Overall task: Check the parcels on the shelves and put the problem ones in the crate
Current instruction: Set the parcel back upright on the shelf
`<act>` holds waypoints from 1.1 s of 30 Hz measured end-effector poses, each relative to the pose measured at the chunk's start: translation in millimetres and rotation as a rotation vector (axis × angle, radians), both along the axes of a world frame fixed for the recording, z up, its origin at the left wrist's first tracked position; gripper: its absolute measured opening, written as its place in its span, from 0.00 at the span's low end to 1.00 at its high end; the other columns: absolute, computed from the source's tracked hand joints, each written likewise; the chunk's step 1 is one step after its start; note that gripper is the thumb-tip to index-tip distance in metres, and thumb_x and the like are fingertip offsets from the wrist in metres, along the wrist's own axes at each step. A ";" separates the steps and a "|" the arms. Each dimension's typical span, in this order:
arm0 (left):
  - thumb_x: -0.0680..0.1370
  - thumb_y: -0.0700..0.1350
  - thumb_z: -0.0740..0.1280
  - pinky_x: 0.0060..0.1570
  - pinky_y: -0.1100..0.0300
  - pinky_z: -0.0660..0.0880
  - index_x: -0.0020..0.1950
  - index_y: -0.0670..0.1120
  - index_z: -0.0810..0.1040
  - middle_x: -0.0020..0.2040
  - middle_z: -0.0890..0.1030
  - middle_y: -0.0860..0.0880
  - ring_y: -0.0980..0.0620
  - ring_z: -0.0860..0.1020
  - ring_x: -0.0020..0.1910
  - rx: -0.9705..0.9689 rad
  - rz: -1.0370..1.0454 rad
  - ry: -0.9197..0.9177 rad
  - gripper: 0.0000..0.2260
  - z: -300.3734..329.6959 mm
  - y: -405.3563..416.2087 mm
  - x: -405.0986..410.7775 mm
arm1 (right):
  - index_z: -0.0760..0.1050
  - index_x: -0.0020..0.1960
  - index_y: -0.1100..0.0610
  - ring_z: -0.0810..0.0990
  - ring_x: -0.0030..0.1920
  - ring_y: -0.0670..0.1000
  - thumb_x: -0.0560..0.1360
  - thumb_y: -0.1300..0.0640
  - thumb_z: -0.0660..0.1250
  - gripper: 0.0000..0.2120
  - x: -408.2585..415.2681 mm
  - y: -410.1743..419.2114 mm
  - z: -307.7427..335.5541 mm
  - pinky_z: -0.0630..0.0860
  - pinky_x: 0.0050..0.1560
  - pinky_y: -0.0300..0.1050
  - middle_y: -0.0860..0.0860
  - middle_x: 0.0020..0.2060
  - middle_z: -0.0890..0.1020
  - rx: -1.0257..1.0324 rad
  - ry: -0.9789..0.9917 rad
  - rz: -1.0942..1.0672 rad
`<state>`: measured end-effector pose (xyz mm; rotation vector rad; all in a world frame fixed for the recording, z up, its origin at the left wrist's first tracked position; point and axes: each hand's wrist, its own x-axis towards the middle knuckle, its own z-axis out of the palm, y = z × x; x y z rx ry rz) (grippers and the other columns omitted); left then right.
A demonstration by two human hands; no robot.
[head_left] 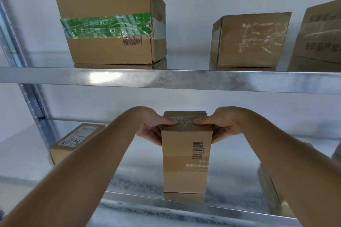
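2 hands, left hand (149,129) and right hand (221,127), gripping upright barcoded cardboard parcel (185,160) on lower shelf (230,182), thumbs curled on its taped top.

Two bare forearms and bare hands, left (150,128) and right (220,127), no sleeves, gloves, rings or watch.

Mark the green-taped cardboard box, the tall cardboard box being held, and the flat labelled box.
green-taped cardboard box (108,26): head view, tape band.
tall cardboard box (184,171): head view, front face.
flat labelled box (79,134): head view, top label.
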<state>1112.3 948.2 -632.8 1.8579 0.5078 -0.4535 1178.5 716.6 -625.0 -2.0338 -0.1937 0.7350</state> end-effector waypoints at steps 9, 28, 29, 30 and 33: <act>0.77 0.52 0.76 0.57 0.48 0.82 0.64 0.36 0.80 0.57 0.86 0.37 0.40 0.85 0.57 -0.014 0.009 0.002 0.23 -2.3 0.3 -0.3 | 0.78 0.59 0.68 0.88 0.49 0.61 0.74 0.53 0.78 0.22 0.1 1.3 -0.3 0.84 0.55 0.57 0.63 0.47 0.87 -0.015 -0.005 -0.013; 0.80 0.71 0.58 0.61 0.46 0.80 0.60 0.42 0.83 0.59 0.85 0.44 0.43 0.83 0.58 -0.209 0.322 -0.270 0.34 -87.4 18.3 -30.7 | 0.81 0.59 0.58 0.84 0.56 0.60 0.78 0.25 0.51 0.40 -22.1 -29.2 -85.0 0.77 0.65 0.62 0.57 0.54 0.86 0.265 0.010 -0.350; 0.82 0.68 0.58 0.63 0.45 0.78 0.60 0.42 0.83 0.61 0.84 0.44 0.43 0.82 0.60 -0.246 0.342 -0.280 0.31 -99.6 18.1 -31.5 | 0.81 0.60 0.58 0.84 0.56 0.60 0.78 0.26 0.51 0.39 -22.7 -31.2 -98.4 0.77 0.66 0.63 0.57 0.55 0.86 0.288 0.035 -0.362; 0.83 0.66 0.57 0.64 0.45 0.77 0.60 0.43 0.83 0.62 0.83 0.45 0.44 0.81 0.61 -0.277 0.353 -0.280 0.29 -111.5 16.8 -32.4 | 0.81 0.60 0.59 0.84 0.57 0.60 0.79 0.27 0.51 0.39 -23.4 -32.4 -111.2 0.76 0.66 0.63 0.57 0.56 0.86 0.306 0.060 -0.364; 0.84 0.63 0.59 0.69 0.44 0.74 0.61 0.45 0.82 0.65 0.82 0.45 0.44 0.79 0.64 -0.343 0.353 -0.255 0.24 -145.6 11.0 -34.9 | 0.80 0.62 0.59 0.82 0.61 0.61 0.80 0.29 0.52 0.36 -28.0 -32.0 -144.7 0.73 0.69 0.65 0.58 0.61 0.83 0.337 0.123 -0.369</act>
